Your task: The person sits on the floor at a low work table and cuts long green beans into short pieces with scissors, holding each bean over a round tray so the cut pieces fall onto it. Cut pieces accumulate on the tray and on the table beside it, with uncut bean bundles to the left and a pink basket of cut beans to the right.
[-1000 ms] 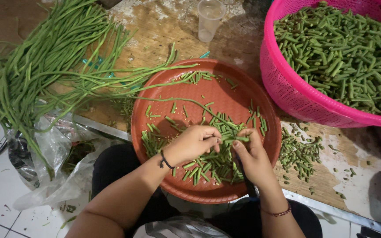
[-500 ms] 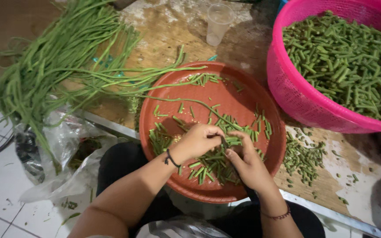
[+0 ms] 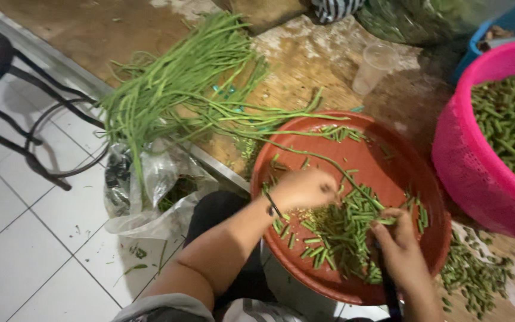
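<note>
Beans first: a big loose pile of whole long beans (image 3: 174, 89) sprawls over the worn wooden tabletop (image 3: 305, 59), w/ a few strands trailing into the round red-brown tray (image 3: 412, 173) at the near edge. To the right, partly out of frame, a pink basket (image 3: 472, 173) is full of cut bean pieces and stands just beside the tray. Tray holds a heap of short cut pieces (image 3: 344, 235), mostly in its near half. On the white tile floor (image 3: 19, 238) at left: a dark stool w/ thin metal legs (image 3: 31, 137), and a crumpled clear plastic bag (image 3: 150, 197) hanging off the tabletop edge below the bean pile. Left hand (image 3: 305, 188), w/ a dark band at the wrist, is curled closed over the tray, blurred, seems to pinch one long strand (image 3: 329, 164). Right hand (image 3: 400, 247) rests on the cut heap, fingers bent round some pieces; a dark handle (image 3: 388, 289) shows under it, can't tell what tool. More cut bits (image 3: 472, 274) lie scattered on the tabletop right of the tray. A clear plastic cup (image 3: 374, 65) stands farther back.
</note>
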